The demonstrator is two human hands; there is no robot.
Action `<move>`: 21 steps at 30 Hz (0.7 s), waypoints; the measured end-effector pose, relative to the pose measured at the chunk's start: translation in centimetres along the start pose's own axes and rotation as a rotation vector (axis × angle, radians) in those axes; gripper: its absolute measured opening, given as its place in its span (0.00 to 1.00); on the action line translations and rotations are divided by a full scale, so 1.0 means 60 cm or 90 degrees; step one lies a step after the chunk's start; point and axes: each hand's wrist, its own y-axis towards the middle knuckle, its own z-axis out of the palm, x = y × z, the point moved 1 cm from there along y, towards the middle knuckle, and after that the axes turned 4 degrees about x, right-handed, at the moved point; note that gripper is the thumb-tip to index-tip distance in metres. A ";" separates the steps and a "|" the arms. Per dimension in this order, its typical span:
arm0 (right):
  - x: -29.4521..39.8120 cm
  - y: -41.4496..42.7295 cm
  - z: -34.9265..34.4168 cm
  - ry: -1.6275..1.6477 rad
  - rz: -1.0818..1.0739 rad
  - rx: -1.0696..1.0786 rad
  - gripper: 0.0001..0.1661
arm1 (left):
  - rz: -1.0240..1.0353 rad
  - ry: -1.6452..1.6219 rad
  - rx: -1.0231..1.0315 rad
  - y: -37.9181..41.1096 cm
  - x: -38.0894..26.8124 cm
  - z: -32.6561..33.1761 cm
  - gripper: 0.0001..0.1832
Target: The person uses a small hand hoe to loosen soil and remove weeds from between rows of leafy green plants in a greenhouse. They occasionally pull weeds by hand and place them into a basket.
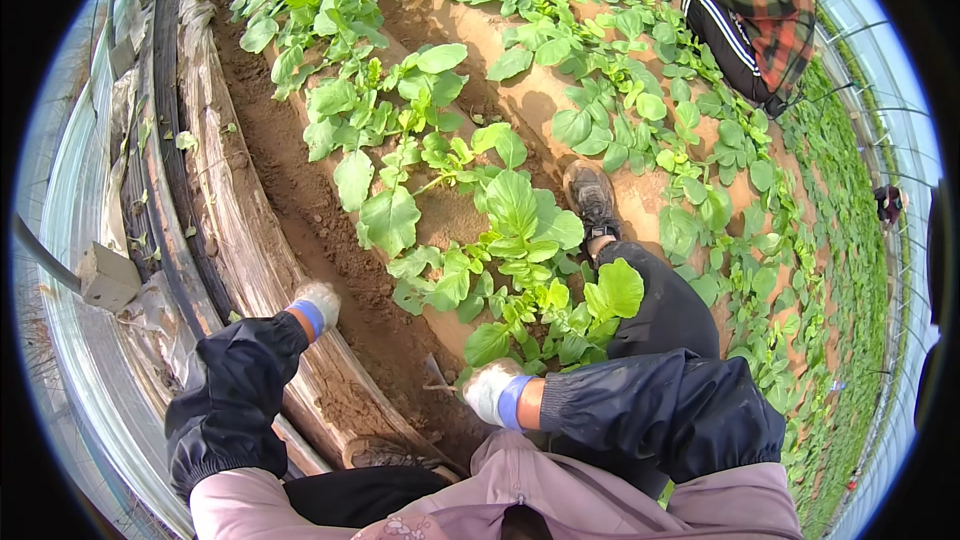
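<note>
My left hand [319, 307], in a white work glove with a blue cuff, hovers near the edge of the soil furrow on the left. Its fingers are curled away from view, so whether it holds anything is hidden. Low in the middle, my right hand [491, 394], gloved the same way, grips a small hand tool [437, 375] with a thin greyish blade; the tool is blurred and partly covered by the hand. Right beside that hand grow leafy green radish-like plants [517, 240] on a ridge of pale soil. Dark sleeve covers reach over both my forearms.
A bare soil furrow [300, 210] runs along the left, beside crumpled plastic film [232, 187] and a concrete block [109, 276]. My shoe [590, 193] stands between two plant rows. A person [757, 22] in a plaid shirt crouches at upper right; another [889, 204] is farther off.
</note>
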 end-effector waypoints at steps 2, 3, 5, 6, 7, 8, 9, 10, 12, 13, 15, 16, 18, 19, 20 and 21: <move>-0.004 0.004 0.004 -0.011 -0.006 0.003 0.14 | 0.004 -0.011 0.000 0.002 0.005 0.009 0.16; -0.004 0.005 0.003 0.000 0.000 -0.002 0.14 | 0.009 -0.007 -0.003 0.001 0.004 0.011 0.16; -0.003 0.003 -0.002 0.014 -0.001 -0.017 0.15 | 0.004 0.018 -0.090 -0.009 0.007 0.024 0.13; -0.008 0.002 0.008 0.020 0.006 -0.022 0.14 | 0.007 0.004 -0.106 0.003 0.002 0.023 0.12; -0.004 -0.005 0.001 0.006 0.003 -0.051 0.14 | 0.001 -0.009 -0.113 0.001 0.004 0.024 0.12; -0.003 -0.005 -0.002 0.000 -0.012 -0.055 0.13 | -0.005 -0.012 -0.113 -0.005 0.008 0.029 0.12; -0.001 -0.004 -0.005 -0.003 -0.025 -0.059 0.13 | -0.009 -0.014 -0.113 -0.011 0.010 0.030 0.11; 0.002 -0.007 -0.009 0.000 -0.015 -0.056 0.13 | -0.001 0.001 -0.119 -0.018 0.008 0.024 0.11; 0.001 -0.005 -0.008 -0.005 -0.023 -0.042 0.13 | -0.010 -0.017 -0.139 -0.017 0.008 0.030 0.11; 0.000 -0.004 -0.006 -0.005 -0.026 -0.036 0.13 | -0.013 -0.019 -0.154 -0.017 0.008 0.034 0.11; 0.001 -0.002 -0.005 -0.012 -0.023 -0.021 0.14 | -0.018 -0.023 -0.127 -0.015 0.010 0.037 0.12; 0.001 -0.003 -0.007 -0.017 -0.025 -0.020 0.14 | -0.019 -0.024 -0.114 -0.015 0.010 0.037 0.12; -0.001 -0.004 -0.006 -0.022 -0.024 -0.022 0.14 | -0.017 -0.034 -0.119 -0.014 0.010 0.033 0.12; -0.002 -0.004 -0.005 -0.021 -0.021 -0.025 0.14 | -0.016 -0.038 -0.122 -0.015 0.009 0.030 0.12; -0.002 -0.003 -0.004 -0.021 -0.018 -0.028 0.14 | -0.019 -0.035 -0.140 -0.018 0.007 0.029 0.11; -0.002 -0.001 -0.004 -0.021 -0.019 -0.024 0.14 | -0.017 -0.031 -0.134 -0.025 0.009 0.029 0.11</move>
